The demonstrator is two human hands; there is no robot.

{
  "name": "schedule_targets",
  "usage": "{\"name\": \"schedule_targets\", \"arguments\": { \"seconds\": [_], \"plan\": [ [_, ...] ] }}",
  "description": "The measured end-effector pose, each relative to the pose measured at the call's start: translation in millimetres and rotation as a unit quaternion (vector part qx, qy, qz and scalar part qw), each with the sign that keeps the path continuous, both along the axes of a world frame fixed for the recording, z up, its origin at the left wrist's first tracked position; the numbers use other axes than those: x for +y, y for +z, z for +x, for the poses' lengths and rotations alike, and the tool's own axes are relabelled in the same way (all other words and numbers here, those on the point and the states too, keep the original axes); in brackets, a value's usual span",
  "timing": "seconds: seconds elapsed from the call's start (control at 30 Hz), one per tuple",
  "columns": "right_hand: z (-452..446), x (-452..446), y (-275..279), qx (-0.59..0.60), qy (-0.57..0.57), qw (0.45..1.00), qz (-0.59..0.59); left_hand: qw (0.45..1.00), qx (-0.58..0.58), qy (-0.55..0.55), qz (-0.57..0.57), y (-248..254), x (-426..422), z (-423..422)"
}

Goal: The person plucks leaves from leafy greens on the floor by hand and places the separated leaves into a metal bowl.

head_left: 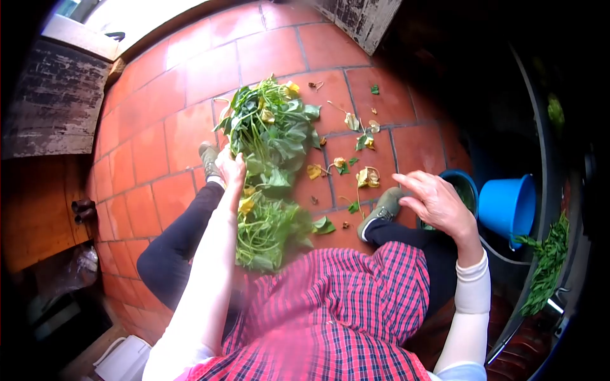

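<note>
I can read no text, label, brand, number or sign on anything before me, neither on my apron (pixel 330 317) nor on the blue bucket (pixel 506 206); the dark, blurred edges of my view are too poor for me to be sure that no small marking sits there.

We're looking from a single camera worn on the person's head, facing forward and steeply down over the red-and-blue checked cloth apron (pixel 330 305) at the bottom centre. The bare hands, left (pixel 231 166) and right (pixel 437 202), sit in mid-view, close below the lens. Beyond them, the red rectangular floor tiles (pixel 270 51) run up to the top edge. It's a wide, curving view with dark corners, and no second view shares it.
</note>
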State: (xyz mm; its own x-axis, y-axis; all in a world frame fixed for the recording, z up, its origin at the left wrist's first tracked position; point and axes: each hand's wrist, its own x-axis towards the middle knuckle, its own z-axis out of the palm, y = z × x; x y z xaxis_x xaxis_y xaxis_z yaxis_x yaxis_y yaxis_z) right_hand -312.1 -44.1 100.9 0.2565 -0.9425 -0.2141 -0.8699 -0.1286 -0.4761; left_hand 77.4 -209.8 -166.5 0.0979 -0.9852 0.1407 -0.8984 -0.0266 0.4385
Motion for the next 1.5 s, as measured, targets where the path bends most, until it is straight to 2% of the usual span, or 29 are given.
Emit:
{"name": "schedule_targets", "arguments": {
  "seconds": [0.03,0.07,0.1,0.13,0.17,0.2,0.23,0.27,0.3,0.33,0.4,0.47,0.5,0.53,0.57,0.63,0.67,0.73,0.8,0.83,0.87,0.97,1.0,1.07,1.17,1.27,1.4,1.5],
  "plan": [
    [-6.0,0.4,-1.5,0.027,-0.012,1.0,-0.001,0.99,0.101,0.049,0.081,-2.1,-11.1,-5.2],
    [-11.8,1.6,-3.8,0.054,-0.024,0.998,-0.001,0.992,0.1,0.073,0.026,-91.2,-26.1,20.6],
    [-18.1,2.5,-7.3,0.049,-0.045,0.998,0.017,0.969,0.156,0.096,0.163,-82.7,-30.9,17.8],
    [-23.5,0.9,-9.7,0.052,-0.058,0.996,0.037,0.924,0.209,0.117,0.297,-87.8,-34.0,19.1],
    [-28.4,1.7,-11.4,0.055,-0.072,0.994,0.058,0.912,0.304,0.125,0.246,-54.0,-28.7,-4.9],
    [-30.6,4.7,-12.4,0.059,-0.087,0.991,0.077,0.864,0.43,0.054,0.257,-39.9,-33.4,-10.0],
    [-34.4,7.0,-16.0,0.074,-0.087,0.991,0.074,0.857,0.459,0.015,0.233,4.9,-36.2,-28.2],
    [-37.1,8.9,-19.2,0.073,-0.081,0.991,0.073,0.823,0.518,-0.01,0.235,61.8,-35.3,-40.1],
    [-38.0,9.8,-21.6,0.07,-0.072,0.992,0.071,0.788,0.565,-0.023,0.242,98.4,-35.0,-37.6],
    [-37.5,10.3,-22.8,0.067,-0.063,0.994,0.066,0.701,0.668,-0.009,0.25,125.2,-32.2,-34.4],
    [-28.6,9.4,-19.0,0.021,-0.048,0.998,0.023,0.578,0.767,-0.014,0.277,171.2,-16.0,-26.8],
    [-16.2,7.5,-9.3,-0.007,-0.032,0.999,-0.008,0.53,0.806,0.032,0.262,202.8,11.9,-26.7],
    [-8.1,7.6,-4.0,-0.034,-0.03,0.998,-0.045,0.391,0.883,0.024,0.26,207.4,25.4,-25.3],
    [-2.8,8.3,-1.4,-0.06,-0.031,0.996,-0.052,0.299,0.923,-0.006,0.244,185.3,33.4,-19.5],
    [2.8,8.8,-0.1,-0.078,-0.031,0.995,-0.061,0.313,0.895,-0.026,0.317,134.5,44.5,-17.4],
    [12.1,10.9,-3.4,-0.117,-0.021,0.989,-0.087,0.279,0.879,0.033,0.386,69.4,69.4,-14.7],
    [15.9,13.5,-9.1,-0.139,-0.018,0.985,-0.103,0.232,0.885,0.112,0.387,73.9,81.0,-16.9],
    [27.6,22.7,-9.1,-0.149,-0.036,0.985,-0.077,0.086,0.932,0.137,0.326,101.7,89.4,-11.8],
    [39.6,30.3,-21.6,-0.21,-0.061,0.974,-0.061,0.062,0.938,0.102,0.325,130.0,110.0,-14.1],
    [48.9,33.7,-20.5,-0.282,-0.089,0.955,-0.027,0.036,0.931,0.121,0.342,131.8,116.4,-10.9],
    [57.7,35.6,-26.7,-0.31,-0.082,0.947,-0.031,-0.02,0.933,0.101,0.345,130.9,124.1,-9.4],
    [85.0,39.2,-30.7,-0.286,-0.023,0.955,-0.078,-0.058,0.929,0.107,0.35,137.4,139.4,-1.9],
    [89.4,36.9,-35.5,-0.285,-0.014,0.954,-0.093,-0.053,0.933,0.099,0.341,139.7,143.4,-0.8],
    [99.2,36.8,-34.5,-0.313,-0.06,0.937,-0.141,-0.061,0.935,0.127,0.325,145.7,150.8,2.3],
    [109.2,32.7,-14.5,-0.354,-0.089,0.902,-0.231,-0.042,0.934,0.119,0.333,140.7,158.3,7.5],
    [114.5,27.2,5.0,-0.302,0.001,0.908,-0.29,-0.049,0.933,0.113,0.339,134.1,160.3,8.2],
    [141.6,28.2,-23.1,-0.172,0.124,0.935,-0.283,-0.04,0.93,0.103,0.351,128.3,159.9,9.0],
    [152.7,35.7,-55.9,-0.154,0.154,0.959,-0.184,-0.051,0.928,0.131,0.345,130.9,159.6,10.7]
  ]
}}
